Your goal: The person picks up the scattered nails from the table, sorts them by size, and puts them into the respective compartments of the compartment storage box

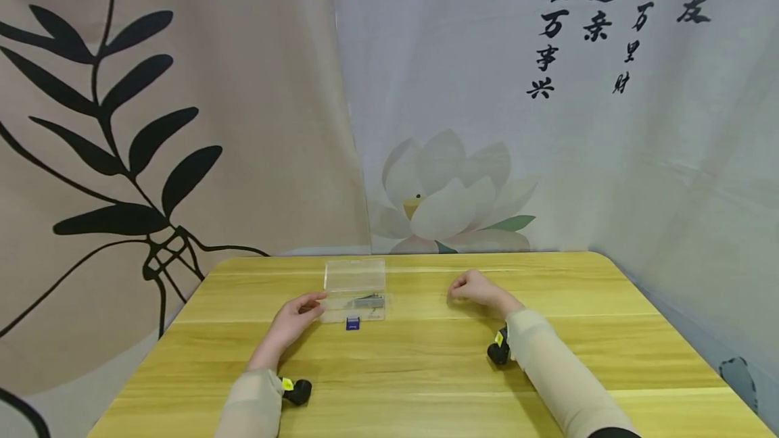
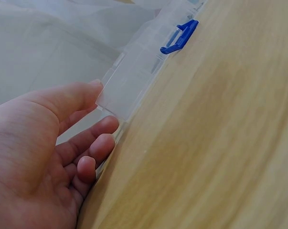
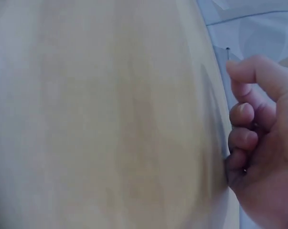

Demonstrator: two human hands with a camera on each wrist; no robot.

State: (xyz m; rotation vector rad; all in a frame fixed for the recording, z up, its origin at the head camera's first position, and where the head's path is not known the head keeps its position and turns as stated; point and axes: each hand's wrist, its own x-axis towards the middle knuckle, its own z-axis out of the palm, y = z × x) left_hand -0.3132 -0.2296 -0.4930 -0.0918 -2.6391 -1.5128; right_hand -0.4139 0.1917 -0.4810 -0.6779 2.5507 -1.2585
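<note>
A clear plastic box (image 1: 353,313) with its lid (image 1: 355,276) raised stands on the table, several thin grey metal pieces (image 1: 368,301) in its right part. A blue latch (image 1: 353,323) sits at its front. At the box's left end my left hand (image 1: 298,320) pinches the corner, thumb on the upper edge and fingers against the side below. Well to the right of the box, my right hand (image 1: 477,290) hovers low over the table, thumb and forefinger together. A thin pin-like piece (image 3: 228,53) with a dark tip seems to stick up from that pinch; its kind is too small to tell.
The yellow wood-grain table (image 1: 414,384) has rounded far corners. Behind it hangs a printed cloth (image 1: 274,120) with leaves, a lotus and writing. Black wrist cameras (image 1: 297,392) sit on both sleeves.
</note>
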